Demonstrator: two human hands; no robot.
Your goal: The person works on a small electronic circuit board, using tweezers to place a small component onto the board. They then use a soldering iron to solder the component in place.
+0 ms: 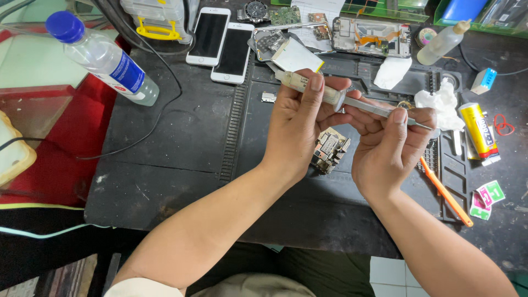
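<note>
Gripping a clear syringe (pixel 308 88) by its barrel in the left hand (pixel 300 124), thumb lying along it, above the middle of the dark work mat (pixel 181 132). Closing the right hand (pixel 388 146) around metal tweezers (pixel 379 111), tips meeting the syringe's end. Hovering over a small circuit board (pixel 329 149) lying on the mat beneath both hands, apparently untouched as yet. Resting toward the mat's far edge: two white phones (pixel 220 44) and an opened handset (pixel 371 36). Lying near the right edge: crumpled tissue (pixel 440 104), a yellow glue tube (pixel 478 129), an orange pry tool (pixel 445 192). Judging by this, preparing the syringe; applying anything to the board yet to begin.
</note>
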